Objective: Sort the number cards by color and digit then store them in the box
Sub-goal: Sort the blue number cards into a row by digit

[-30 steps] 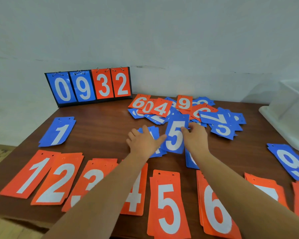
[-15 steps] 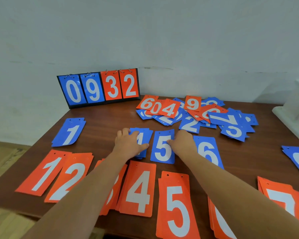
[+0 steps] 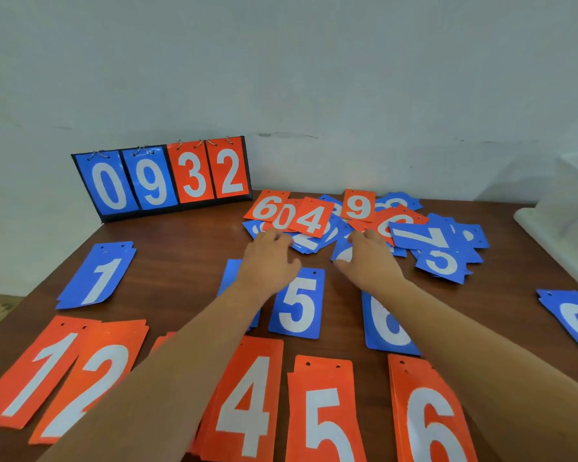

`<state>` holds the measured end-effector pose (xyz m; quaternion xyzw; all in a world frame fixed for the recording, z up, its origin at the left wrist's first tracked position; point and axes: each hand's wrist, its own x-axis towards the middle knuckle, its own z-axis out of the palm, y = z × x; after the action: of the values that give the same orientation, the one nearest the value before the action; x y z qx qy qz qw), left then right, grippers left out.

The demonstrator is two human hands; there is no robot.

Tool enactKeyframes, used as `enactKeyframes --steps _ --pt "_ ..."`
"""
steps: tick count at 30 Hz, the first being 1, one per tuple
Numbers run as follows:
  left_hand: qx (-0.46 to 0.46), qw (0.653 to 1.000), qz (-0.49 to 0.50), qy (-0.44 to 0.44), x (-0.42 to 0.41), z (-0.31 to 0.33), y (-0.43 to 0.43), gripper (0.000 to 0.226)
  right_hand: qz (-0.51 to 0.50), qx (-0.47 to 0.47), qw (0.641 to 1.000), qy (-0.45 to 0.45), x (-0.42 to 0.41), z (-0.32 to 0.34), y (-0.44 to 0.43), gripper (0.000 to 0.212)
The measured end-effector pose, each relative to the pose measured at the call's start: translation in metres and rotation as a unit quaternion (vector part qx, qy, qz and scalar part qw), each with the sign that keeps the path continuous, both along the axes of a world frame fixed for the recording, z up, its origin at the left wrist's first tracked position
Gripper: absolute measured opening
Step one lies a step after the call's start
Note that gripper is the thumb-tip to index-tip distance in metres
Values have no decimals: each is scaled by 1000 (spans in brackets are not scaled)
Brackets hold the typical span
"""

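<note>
Blue-and-orange number-card heap [image 3: 314,218] sits far-centre on brown wooden table [image 3: 181,261]. My left hand [image 3: 267,261] curls at its edge, grip unclear; my right hand [image 3: 371,258] pinches blue card [image 3: 342,253]. Lift single card, read digit before placing.

Soft, even daylight, faint shadows — wide-angle bending and slight blur throughout.
</note>
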<state>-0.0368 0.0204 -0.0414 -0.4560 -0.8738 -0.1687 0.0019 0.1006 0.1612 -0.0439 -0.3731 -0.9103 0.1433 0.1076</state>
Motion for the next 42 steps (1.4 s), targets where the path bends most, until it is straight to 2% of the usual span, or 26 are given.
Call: enactKeyframes --steps 2,3,5,8,10,11,12,13,14,15,16,17,19,20,21,23,24,25,27,29,31,36,38,42 --pt "0 999 -41 11 3 -5 25 48 36 -7 998 -56 3 -4 16 67" --pt "-10 998 -54 12 4 -7 36 49 55 -12 996 -75 4 -5 22 66" --pt "-49 996 -68 11 2 -12 53 47 89 15 992 -87 6 -9 32 50" --pt "-73 994 -65 39 0 -20 63 37 118 137 977 -111 8 -10 38 31" --pt "-37 997 -33 57 4 -20 67 37 113 214 966 -95 9 -10 38 24" --pt "-1 1000 -3 30 9 -16 69 40 96 237 965 -61 11 -8 37 22" --pt "46 996 39 -62 15 -8 70 46 76 244 967 -7 12 -7 37 23" --pt "98 967 86 -220 20 0 72 54 68 242 966 62 13 -6 37 24" --pt "146 890 117 -416 24 7 73 58 81 247 957 127 15 -4 34 26" --pt "179 798 128 -560 28 15 72 58 114 250 946 170 17 -3 32 28" --pt "202 738 123 -632 31 19 70 51 163 241 940 181 20 -1 28 31" --pt "217 717 116 -651 33 21 69 40 209 214 938 173 23 1 23 33" --pt "236 728 126 -631 39 24 66 27 245 133 945 171 34 5 14 33" --pt "239 735 131 -621 41 23 67 27 218 83 955 183 40 7 15 32" --pt "239 739 136 -615 43 22 67 25 167 43 963 205 45 6 20 33" --pt "240 753 143 -596 47 20 66 15 28 25 978 204 54 2 43 38" --pt "240 758 137 -590 50 20 65 5 -36 32 984 169 58 -2 59 43" --pt "241 762 131 -587 53 19 65 9 -78 41 989 116 62 -5 72 51" --pt "242 763 119 -588 59 17 64 19 -95 48 994 7 68 -11 92 70" --pt "240 765 110 -588 62 14 64 19 -79 29 995 -51 69 -17 100 75" --pt "242 764 109 -588 61 12 64 15 -65 44 995 -57 68 -21 103 66" --pt "249 759 125 -588 58 9 61 11 -20 179 980 -89 60 -15 97 27" --pt "256 753 138 -591 58 8 57 11 -44 189 980 -44 60 -8 93 25" --pt "268 725 159 -614 59 15 45 7 -87 231 949 197 65 17 70 18"
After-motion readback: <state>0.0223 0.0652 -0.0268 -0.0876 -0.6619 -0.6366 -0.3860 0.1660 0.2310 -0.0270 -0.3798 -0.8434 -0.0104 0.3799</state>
